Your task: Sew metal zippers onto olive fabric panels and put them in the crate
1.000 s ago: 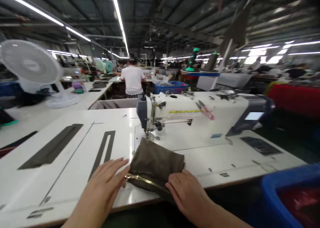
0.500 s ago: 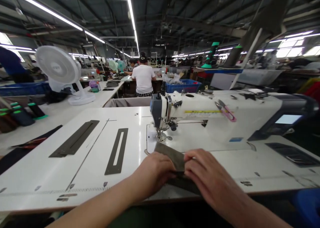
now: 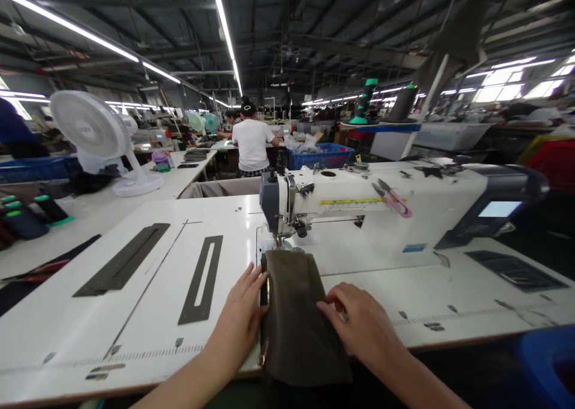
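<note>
A dark olive fabric piece (image 3: 296, 319) lies lengthwise on the sewing table, its far end at the presser foot of the sewing machine (image 3: 386, 217). Along its left edge runs a zipper (image 3: 268, 292) with brass-coloured teeth and a metal slider near the table's front edge. My left hand (image 3: 240, 316) rests beside the zipper, fingers stretched forward against that edge. At the right edge, my right hand (image 3: 359, 319) has thumb and fingers closed on the fabric. The fabric's near end hangs over the table's front edge. Its underside is hidden.
Left on the table lie an olive frame-shaped piece (image 3: 202, 280) with a long slot and stacked olive strips (image 3: 123, 259). Pink-handled snips (image 3: 393, 199) sit on the machine arm. A white fan (image 3: 96, 133) and thread cones (image 3: 29, 220) stand left. A person (image 3: 254, 136) works ahead.
The fabric, earlier bunched between both hands, now lies spread out with its zipper showing. My left hand has opened and moved left along the edge. The view has shifted slightly right.
</note>
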Demonstrator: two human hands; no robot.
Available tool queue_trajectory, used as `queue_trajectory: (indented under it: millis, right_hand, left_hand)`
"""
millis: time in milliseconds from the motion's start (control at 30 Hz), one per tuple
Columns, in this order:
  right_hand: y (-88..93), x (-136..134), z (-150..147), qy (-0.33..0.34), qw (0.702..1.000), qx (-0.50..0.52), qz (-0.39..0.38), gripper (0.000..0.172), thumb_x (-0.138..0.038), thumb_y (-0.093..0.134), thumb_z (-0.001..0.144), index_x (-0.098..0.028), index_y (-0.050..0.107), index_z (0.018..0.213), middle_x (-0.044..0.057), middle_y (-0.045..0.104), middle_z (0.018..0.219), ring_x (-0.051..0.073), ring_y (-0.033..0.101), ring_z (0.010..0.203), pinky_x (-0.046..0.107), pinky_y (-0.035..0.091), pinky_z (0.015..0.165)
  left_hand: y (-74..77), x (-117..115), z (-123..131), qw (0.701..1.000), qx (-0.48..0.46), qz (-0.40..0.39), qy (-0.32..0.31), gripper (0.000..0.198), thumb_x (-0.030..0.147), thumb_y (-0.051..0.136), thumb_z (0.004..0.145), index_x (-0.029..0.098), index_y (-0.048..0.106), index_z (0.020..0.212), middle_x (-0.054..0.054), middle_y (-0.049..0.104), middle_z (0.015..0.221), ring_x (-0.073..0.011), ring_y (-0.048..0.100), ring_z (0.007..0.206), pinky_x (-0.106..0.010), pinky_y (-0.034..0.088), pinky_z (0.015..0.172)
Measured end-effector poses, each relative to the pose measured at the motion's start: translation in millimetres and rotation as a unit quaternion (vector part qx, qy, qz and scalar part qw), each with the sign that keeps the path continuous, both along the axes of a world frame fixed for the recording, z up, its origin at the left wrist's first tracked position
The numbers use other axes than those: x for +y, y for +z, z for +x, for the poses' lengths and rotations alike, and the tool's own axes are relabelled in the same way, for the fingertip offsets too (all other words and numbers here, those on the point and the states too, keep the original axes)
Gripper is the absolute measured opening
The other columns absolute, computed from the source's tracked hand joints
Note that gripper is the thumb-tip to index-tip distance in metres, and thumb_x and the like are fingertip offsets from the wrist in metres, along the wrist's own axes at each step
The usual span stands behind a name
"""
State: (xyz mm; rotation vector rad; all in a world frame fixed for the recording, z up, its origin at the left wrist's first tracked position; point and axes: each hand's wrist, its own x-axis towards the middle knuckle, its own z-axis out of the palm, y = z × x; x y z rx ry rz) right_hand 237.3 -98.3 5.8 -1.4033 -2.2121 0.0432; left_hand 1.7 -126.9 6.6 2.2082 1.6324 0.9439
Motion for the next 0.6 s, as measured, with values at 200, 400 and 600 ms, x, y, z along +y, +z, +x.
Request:
queue_trajectory:
  millis: [200,400,600]
  right_hand:
    - [3.5,5,-24,-0.059,0.998,-0.032,-0.012,0.015,-0.030,0.061,0.077,-0.018,0.053,0.073,0.005,0.057,0.074,0.025,0.055,0.073,0.037,0.040,0.066]
    - [2.5,13,-24,-0.073,0.997,0.007,0.004,0.012,-0.018,0.044,0.081,-0.021,0.045,0.069,0.005,0.056,0.067,0.021,0.055,0.063,0.032,0.038,0.059]
    - [3.7,27,10,-0.105,0.984,0.114,-0.089,0.010,-0.027,0.035,0.084,-0.023,0.037,0.074,0.001,0.057,0.058,0.021,0.057,0.056,0.029,0.036,0.053]
  left_hand:
    - [15.0,-4,-9,0.974,0.216,0.026,-0.061,0.038,0.019,0.044,0.086,0.021,0.048,0.123,-0.007,0.039,0.138,-0.0302,0.027,0.131,-0.060,0.021,0.105]
    - [27.9,-5,-3,0.954,0.276,0.006,-0.112,0.044,0.026,0.041,0.088,0.021,0.039,0.132,-0.006,0.040,0.137,-0.0323,0.027,0.130,-0.063,0.006,0.106]
    - [37.3,-5,-1,0.956,0.263,-0.030,-0.126,0.059,0.053,0.044,0.085,0.018,0.038,0.132,-0.010,0.031,0.142,-0.0324,0.021,0.132,-0.059,0.008,0.107]
